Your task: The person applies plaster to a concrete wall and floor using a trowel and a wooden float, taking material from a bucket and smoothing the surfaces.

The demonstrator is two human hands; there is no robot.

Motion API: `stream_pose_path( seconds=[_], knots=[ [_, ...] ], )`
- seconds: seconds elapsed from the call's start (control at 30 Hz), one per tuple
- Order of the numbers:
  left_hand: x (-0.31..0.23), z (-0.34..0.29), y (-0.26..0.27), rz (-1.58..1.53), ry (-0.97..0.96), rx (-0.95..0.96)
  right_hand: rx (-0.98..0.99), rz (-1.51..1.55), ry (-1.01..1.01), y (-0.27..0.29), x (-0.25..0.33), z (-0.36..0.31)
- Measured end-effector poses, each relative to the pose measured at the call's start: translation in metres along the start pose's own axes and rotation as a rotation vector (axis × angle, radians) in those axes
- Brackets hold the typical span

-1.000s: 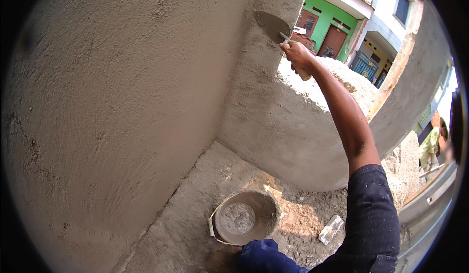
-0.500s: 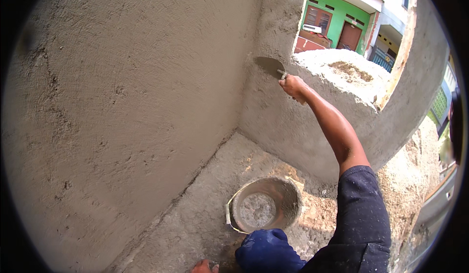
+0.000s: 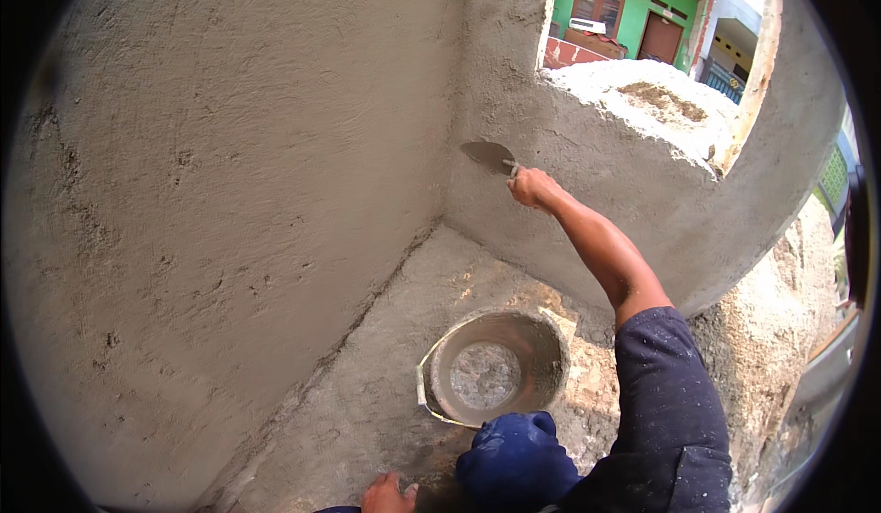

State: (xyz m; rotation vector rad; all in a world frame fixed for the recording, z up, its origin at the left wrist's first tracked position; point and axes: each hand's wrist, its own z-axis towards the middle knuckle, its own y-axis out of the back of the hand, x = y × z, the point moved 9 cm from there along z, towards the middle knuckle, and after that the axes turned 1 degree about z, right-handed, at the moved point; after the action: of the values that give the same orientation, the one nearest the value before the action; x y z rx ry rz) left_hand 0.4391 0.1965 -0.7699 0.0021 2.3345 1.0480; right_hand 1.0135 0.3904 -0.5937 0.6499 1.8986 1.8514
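At the corner of the wall point(image 3: 587, 206) | right hand point(image 3: 534, 188) clamps trowel point(image 3: 486, 155) by its handle, seemingly for keeping blade flat | left hand point(image 3: 387, 496) low beside knee point(image 3: 517, 465), its grip I cannot tell | bucket point(image 3: 543, 359) stands before knee, probably for easy reach

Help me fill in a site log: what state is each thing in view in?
Trowel: held, blade against the wall near the corner
Right hand: closed on the trowel
Left hand: low, partly out of frame; grip unclear
Bucket: upright, open, grey residue in the bottom
Bucket handle: lowered to the left side
Left wall: coated grey, pitted in places
Dark sleeve: speckled
Brown door: appears shut
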Motion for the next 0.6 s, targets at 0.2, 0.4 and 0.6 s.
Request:
stream_pose_path(
  seconds=[0.2, 0.4, 0.6],
  knots=[
    [0.015, -0.001, -0.011, -0.042, -0.003, -0.012, -0.588, 0.309, -0.098, 0.090, -0.009, -0.020],
    [-0.003, 0.003, 0.001, -0.031, 0.024, -0.007, -0.338, 0.117, 0.015, 0.009, -0.027, -0.018],
    [0.004, 0.008, -0.014, 0.007, -0.045, -0.014, -0.252, 0.072, 0.060, -0.022, -0.030, -0.013]
  ],
)
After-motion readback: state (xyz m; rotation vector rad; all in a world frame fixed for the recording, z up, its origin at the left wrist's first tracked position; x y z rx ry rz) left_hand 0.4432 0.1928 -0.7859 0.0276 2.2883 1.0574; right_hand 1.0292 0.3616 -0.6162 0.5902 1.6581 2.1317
